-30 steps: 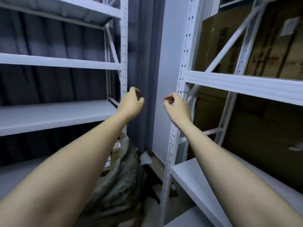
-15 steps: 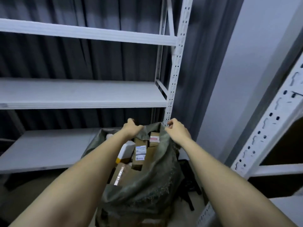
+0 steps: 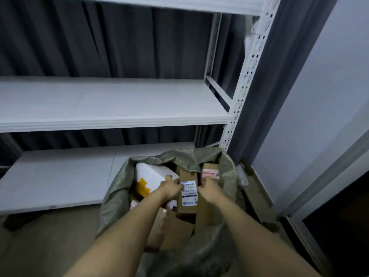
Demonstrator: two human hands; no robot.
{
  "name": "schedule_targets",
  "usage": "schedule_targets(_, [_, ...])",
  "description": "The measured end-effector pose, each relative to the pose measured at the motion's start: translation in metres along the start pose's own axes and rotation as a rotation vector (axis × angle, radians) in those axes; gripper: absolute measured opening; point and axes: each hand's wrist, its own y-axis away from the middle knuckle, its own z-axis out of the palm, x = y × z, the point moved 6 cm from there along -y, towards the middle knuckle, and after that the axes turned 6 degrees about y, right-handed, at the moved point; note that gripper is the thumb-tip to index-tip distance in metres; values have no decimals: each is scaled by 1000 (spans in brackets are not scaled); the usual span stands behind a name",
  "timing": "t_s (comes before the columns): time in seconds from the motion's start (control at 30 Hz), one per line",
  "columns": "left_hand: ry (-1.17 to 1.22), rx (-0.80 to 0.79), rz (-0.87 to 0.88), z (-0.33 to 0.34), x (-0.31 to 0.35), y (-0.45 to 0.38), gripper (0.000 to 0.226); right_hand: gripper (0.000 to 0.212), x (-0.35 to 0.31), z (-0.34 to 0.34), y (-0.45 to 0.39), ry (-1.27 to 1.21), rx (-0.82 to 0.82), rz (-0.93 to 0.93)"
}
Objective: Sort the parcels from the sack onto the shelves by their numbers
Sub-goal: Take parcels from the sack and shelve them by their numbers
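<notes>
Both hands now down inside the mouth of the green sack (image 3: pixel 119 188), off the rim gripped half a second back; a second back, up in the air between the racks. Left hand (image 3: pixel 169 188) against the left edge of a brown cardboard parcel (image 3: pixel 189 204) with a white shipping label (image 3: pixel 189 193); right hand (image 3: pixel 209 189) against its right edge. Fingers curled round the parcel's sides, looks like a two-hand grasp, though fingertips partly hidden behind the carton. Parcel upright, in the sack, not lifted out. Beside it: white parcel with yellow patch (image 3: pixel 151 176) to the left, small carton with red-printed label (image 3: pixel 210 172) to the right, more cartons lower down. Middle shelf (image 3: pixel 111 104) and lower shelf (image 3: pixel 56 180) of the white rack carrying nothing visible. Meaning: search phase over, first pick starting; sorting itself not begun. Label number unreadable here, so target shelf unknown.
</notes>
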Motion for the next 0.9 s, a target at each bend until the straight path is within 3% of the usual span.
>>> schedule_targets(0.07, [-7,-64,-20,5,-8,-22,65,29,0,19,-17,-61,-45,44])
schedule_targets(0.17, [87,-126,40,17,-11,-48,44,41,7,41,-30,-111,-82,135])
schedule_targets(0.33, [-61,-350,-12,59,-26,-72,63,66,44,57,-33,27,-92,330])
schedule_targets(0.63, [-119,-508,-50,122,-27,-95,48,68,122,39,-28,410,-112,579])
schedule_targets(0.8, [-80,-478,-145,144,-37,-102,61,68,142,41,-30,427,-175,616])
schedule_targets(0.9, [138,-395,-333,151,-50,-104,72,73,139,46,-31,322,-160,615])
